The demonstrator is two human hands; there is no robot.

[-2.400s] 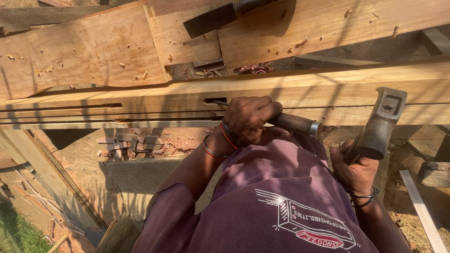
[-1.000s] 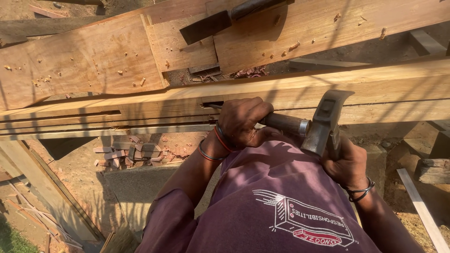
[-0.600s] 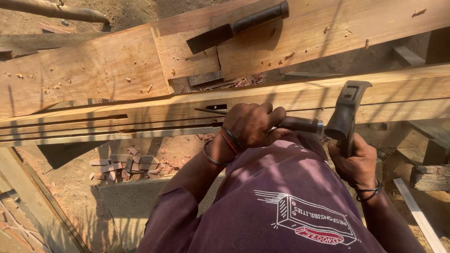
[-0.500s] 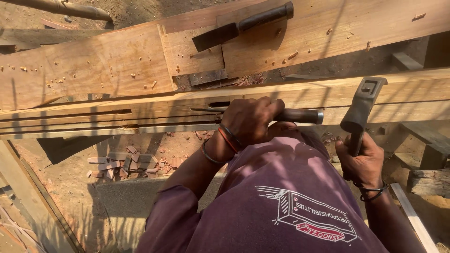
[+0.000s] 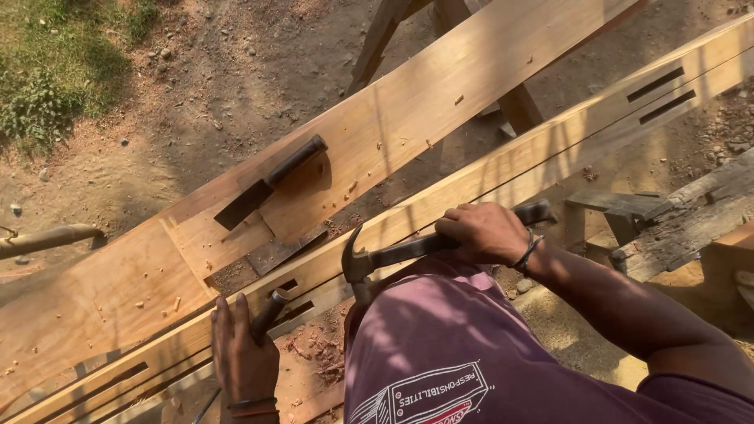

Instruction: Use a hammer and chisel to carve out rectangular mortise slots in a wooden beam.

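Wood: a pale timber beam (image 5: 503, 169) is running diagonally from lower left to upper right, with narrow slots cut along it.
Left hand: the left hand (image 5: 242, 357) is closing its fingers around a chisel (image 5: 269, 312), whose tip is sitting in a slot (image 5: 297, 311).
Right hand: the right hand (image 5: 485, 233) is gripping the dark handle of a claw hammer (image 5: 428, 250) in a full fist.
Axis: the hammer is lying along the beam, head pointing toward the chisel.
Direction: the chisel is lying left of and below the hammer head, near but not touching.

No packages, labels, signs, screens.
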